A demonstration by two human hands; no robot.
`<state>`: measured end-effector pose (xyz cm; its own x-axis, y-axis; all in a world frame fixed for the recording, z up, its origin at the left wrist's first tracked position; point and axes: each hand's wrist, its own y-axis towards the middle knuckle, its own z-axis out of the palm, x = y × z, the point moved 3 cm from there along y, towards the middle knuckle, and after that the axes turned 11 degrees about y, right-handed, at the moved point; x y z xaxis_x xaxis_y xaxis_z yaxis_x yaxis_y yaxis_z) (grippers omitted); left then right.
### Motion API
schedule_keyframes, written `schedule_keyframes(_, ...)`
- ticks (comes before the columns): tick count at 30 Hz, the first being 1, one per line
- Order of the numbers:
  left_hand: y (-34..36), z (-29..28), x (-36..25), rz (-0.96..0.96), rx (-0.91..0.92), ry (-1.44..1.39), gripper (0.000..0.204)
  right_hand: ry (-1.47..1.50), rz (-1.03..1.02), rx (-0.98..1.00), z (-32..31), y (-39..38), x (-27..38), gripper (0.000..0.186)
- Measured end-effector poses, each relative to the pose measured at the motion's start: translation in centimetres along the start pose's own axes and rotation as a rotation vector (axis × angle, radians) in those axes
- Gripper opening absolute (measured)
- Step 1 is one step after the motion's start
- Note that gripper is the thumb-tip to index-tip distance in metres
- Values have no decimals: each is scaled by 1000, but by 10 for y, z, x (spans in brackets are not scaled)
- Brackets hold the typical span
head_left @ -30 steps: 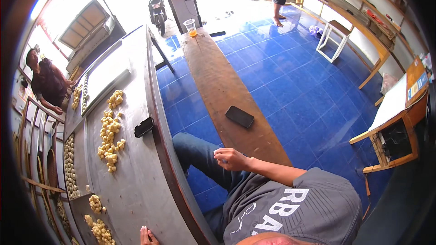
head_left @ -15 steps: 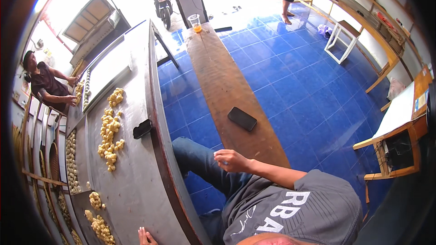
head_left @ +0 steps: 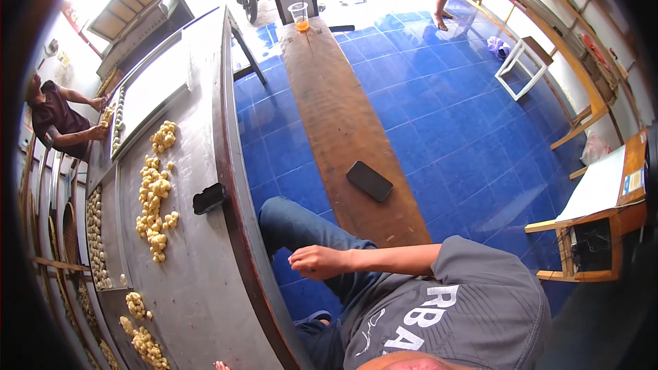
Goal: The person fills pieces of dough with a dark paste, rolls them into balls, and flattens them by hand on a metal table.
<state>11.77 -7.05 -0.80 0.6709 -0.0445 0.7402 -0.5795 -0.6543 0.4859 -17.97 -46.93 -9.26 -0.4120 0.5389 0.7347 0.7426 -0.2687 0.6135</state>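
My right hand [head_left: 319, 261] hovers over my thigh beside the table's edge, its fingers curled in. Whatever they may hold is hidden. Of my left hand [head_left: 221, 366], only fingertips show at the lower edge, over the metal tabletop [head_left: 199, 288]; the rest is out of the picture. Small pale-yellow lumps, like dough, lie loosely in a long cluster [head_left: 153, 195], with a smaller heap [head_left: 163, 137] beyond. Two more heaps, one small [head_left: 135, 305] and one larger [head_left: 146, 347], sit nearest my left hand. A black object with an uneven outline [head_left: 209, 199] rests near the table's edge.
A tray with rows of pale pieces [head_left: 96, 240] lies at the left. Across the table a co-worker [head_left: 62, 116] handles more lumps. To the right stands a wooden bench [head_left: 343, 109] bearing a black phone [head_left: 369, 181] and a plastic cup [head_left: 299, 16]. Beyond is a white-legged stool [head_left: 514, 72].
My right hand has moved left and slightly down, toward the table. Less of my left hand shows at the lower edge. The whole view has shifted slightly; the lumps look unmoved.
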Motion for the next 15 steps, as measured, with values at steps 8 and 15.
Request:
schedule_keyframes(8, -35, -22, -20, -922, 888, -228, 33, 118, -86, 243, 43, 3, -46, 11)
schedule_keyframes(15, 41, -8, -1, -1388, 918, -256, 32, 168, 60, 344, 38, -5, -82, 17)
